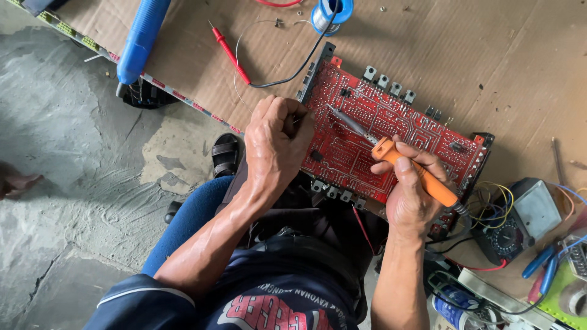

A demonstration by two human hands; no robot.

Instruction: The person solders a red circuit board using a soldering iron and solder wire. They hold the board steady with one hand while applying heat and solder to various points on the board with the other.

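Two hands: both at work over the red rectangular printed circuit board [391, 131] lying track-side up on the brown cardboard sheet [513, 55].
Right hand [411, 192]: wrapped around the orange-handled soldering iron [422, 177], its metal tip slanting toward 10 o'clock and resting near the middle of the board.
Left hand [275, 143]: curled shut at the board's 9 o'clock edge, seemingly pinching a thin wire; what exactly it grips I cannot tell.
Doing it well: probably keep the tip steady on one pad, the left hand bracing the board against sliding.
Nearby: red-tipped test probe [231, 55] with black lead at 11 o'clock; spool of solder wire [332, 12] at 12; blue tool handle [142, 38] at 10; black dial multimeter [510, 235] at 4.
In the way: the iron's cord and loose coloured wires [492, 201] crowd the right wrist.
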